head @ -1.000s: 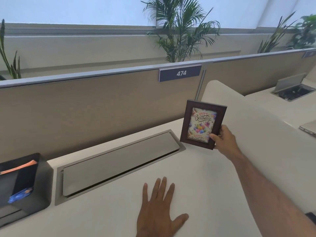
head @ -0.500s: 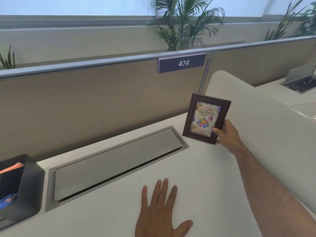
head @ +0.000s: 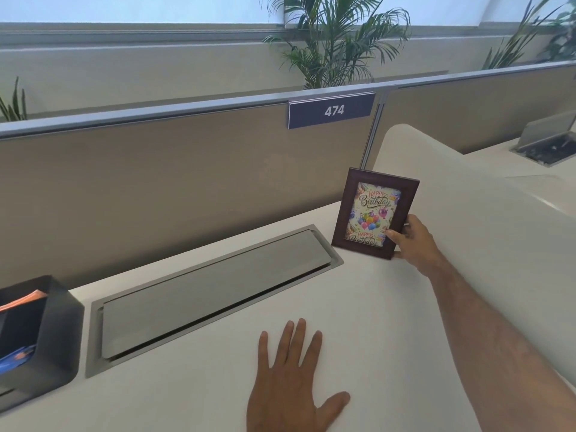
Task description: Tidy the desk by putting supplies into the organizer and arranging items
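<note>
Beige partition [head: 174,188] across 12 o'clock, tag "474" [head: 332,111] on its rail. Palm plants [head: 335,42] behind it. Bright window [head: 124,7] on top. White desk [head: 199,385], closed cable hatch [head: 212,291].

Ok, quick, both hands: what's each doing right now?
Left hand: open, flat on the desk, holding nothing.
Right hand: closed on the picture frame.

The frame [head: 374,213] stands upright on the desk [head: 199,388] at 1 o'clock, its base touching the surface, just right of the cable hatch [head: 215,289]. The hatch runs from 9 to 12 o'clock. The organizer [head: 46,338] sits at 9 o'clock, left of the hatch. The partition [head: 156,182] stands behind all three, carrying the sign [head: 332,111] at 12 o'clock.
</note>
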`<state>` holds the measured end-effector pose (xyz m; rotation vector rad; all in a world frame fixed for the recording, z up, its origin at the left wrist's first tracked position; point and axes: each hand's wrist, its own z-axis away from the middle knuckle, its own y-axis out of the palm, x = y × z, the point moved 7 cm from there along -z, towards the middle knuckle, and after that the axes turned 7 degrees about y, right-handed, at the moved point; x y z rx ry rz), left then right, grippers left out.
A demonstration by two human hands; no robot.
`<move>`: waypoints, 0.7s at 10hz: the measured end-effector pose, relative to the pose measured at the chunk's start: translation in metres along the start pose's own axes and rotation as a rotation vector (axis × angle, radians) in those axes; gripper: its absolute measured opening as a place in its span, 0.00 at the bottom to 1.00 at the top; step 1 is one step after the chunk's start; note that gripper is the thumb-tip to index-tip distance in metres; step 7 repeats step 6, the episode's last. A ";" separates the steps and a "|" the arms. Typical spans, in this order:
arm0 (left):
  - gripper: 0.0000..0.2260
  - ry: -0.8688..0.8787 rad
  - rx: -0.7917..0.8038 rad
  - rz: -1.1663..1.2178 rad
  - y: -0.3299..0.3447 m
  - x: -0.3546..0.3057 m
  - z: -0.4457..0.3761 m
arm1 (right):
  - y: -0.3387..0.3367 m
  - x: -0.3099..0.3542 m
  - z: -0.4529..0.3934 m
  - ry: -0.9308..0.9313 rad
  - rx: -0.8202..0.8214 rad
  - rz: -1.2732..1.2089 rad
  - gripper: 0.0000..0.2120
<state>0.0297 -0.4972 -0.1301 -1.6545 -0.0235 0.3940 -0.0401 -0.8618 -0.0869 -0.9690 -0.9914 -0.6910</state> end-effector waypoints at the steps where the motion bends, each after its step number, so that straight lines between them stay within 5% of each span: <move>1: 0.40 0.001 -0.007 0.000 -0.001 0.000 0.000 | 0.001 0.001 0.004 0.014 0.011 -0.032 0.16; 7: 0.38 -0.005 -0.066 -0.012 -0.007 -0.001 0.007 | -0.014 -0.027 0.073 -0.025 -0.186 -0.033 0.21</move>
